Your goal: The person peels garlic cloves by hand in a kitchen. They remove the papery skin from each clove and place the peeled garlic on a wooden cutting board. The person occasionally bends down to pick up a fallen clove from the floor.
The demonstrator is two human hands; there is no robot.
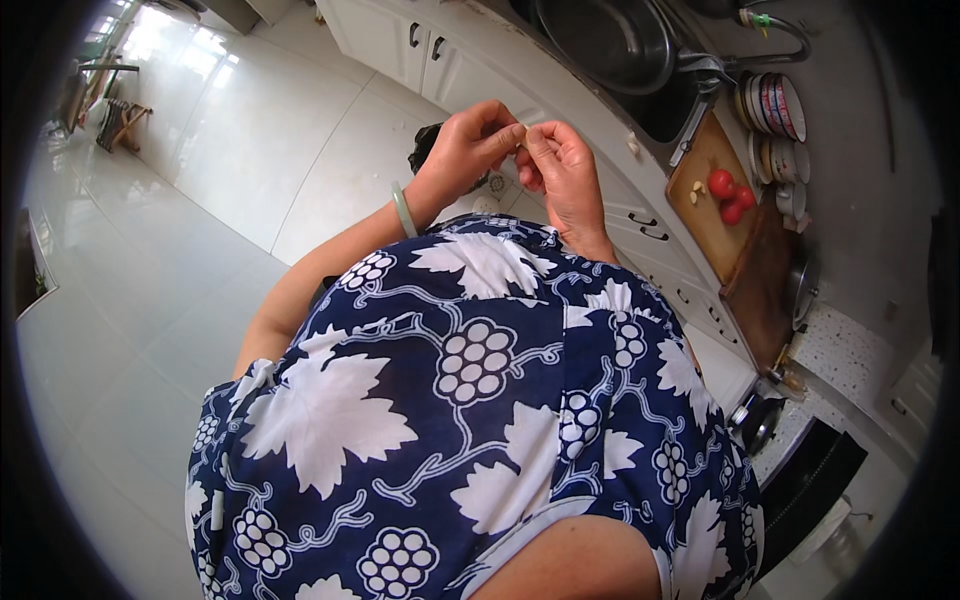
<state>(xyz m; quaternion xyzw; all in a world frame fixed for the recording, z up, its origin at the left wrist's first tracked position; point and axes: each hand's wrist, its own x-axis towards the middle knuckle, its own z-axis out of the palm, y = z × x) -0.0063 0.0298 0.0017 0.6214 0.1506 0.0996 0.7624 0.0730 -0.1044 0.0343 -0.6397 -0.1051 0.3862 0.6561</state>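
Note:
My left hand [472, 146], with a pale green bangle [403, 210] on its wrist, and my right hand [566, 161] meet fingertip to fingertip in front of my body. Between them they pinch a small pale piece [525, 132], mostly hidden by the fingers; it may be a garlic clove. Below the hands, partly covered by them, is a black plastic bag [426, 142] near the floor. To the right, several peeled garlic cloves [696, 193] and several red tomatoes [721, 184] lie on a wooden cutting board [712, 150]. A garlic piece [634, 143] rests at the counter's edge.
A sink with a large metal basin [607, 37] and a faucet [787, 52] is at the upper right. Stacked bowls [780, 109] stand behind the board. White cabinets [382, 37] run below the counter. A folding stool [124, 124] stands on the tiled floor at far left.

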